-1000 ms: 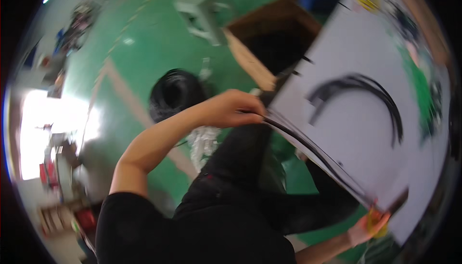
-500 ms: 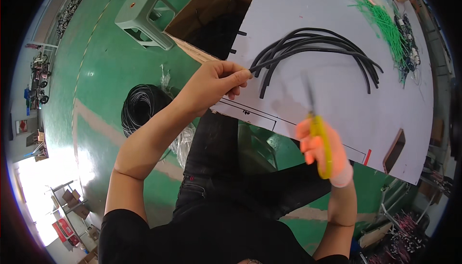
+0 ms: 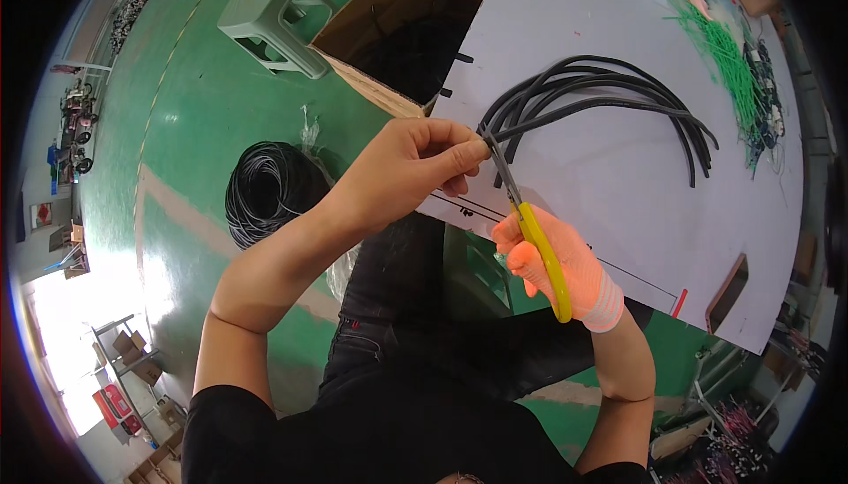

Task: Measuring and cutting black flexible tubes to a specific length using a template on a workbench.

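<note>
Bare and pinched closed, my left hand [image 3: 433, 159] grips the end of a black tube [image 3: 583, 111] at the table's left edge. Over an orange glove, my right hand [image 3: 556, 263] is closed on yellow-handled scissors [image 3: 541, 254]. The scissor blades [image 3: 503, 166] reach up to the tube right beside my left fingertips; whether they are closed on it I cannot tell. Several more black tubes [image 3: 618, 67] lie in a curved bundle on the white table [image 3: 609, 210], beyond both hands.
A cardboard box [image 3: 371, 86] holding dark pieces stands left of the table. On the green floor are a coil of black tubing [image 3: 265, 192] and a plastic stool [image 3: 276, 20]. Green ties [image 3: 724, 64] lie at the table's far right, a phone-like slab [image 3: 728, 291] at its near right.
My right hand has moved left and brought the scissors to the tube beside my left fingers. My left hand still holds the tube end. The whole view has shifted slightly.
</note>
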Available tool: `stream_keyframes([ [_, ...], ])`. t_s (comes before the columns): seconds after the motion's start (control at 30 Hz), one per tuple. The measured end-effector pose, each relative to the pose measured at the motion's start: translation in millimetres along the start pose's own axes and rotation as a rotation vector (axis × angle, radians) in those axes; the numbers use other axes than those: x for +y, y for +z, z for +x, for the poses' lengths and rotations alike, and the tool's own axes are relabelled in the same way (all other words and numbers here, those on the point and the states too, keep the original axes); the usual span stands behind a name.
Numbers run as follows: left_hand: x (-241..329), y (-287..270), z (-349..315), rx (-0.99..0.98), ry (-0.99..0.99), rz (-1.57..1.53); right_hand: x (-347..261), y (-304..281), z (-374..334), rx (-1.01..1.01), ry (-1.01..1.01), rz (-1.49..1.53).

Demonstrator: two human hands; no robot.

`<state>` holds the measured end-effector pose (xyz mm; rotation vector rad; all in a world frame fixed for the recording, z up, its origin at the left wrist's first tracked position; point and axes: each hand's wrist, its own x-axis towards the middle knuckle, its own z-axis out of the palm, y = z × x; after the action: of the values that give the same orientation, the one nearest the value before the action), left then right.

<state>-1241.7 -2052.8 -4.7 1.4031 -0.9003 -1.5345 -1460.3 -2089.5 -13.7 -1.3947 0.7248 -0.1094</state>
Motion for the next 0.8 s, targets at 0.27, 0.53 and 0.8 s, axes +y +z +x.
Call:
stream_keyframes([
  [0.27,7,0,-3,-0.021,0.003,0.043,-6,-1,2,-0.023,0.012,0.010],
  [0.53,8,0,1,-0.035,0.009,0.068,-3,-1,6,0.008,0.048,0.055],
  [0.8,4,4,-7,0.028,0.122,0.154,-4,10,-1,0.257,0.136,0.357],
])
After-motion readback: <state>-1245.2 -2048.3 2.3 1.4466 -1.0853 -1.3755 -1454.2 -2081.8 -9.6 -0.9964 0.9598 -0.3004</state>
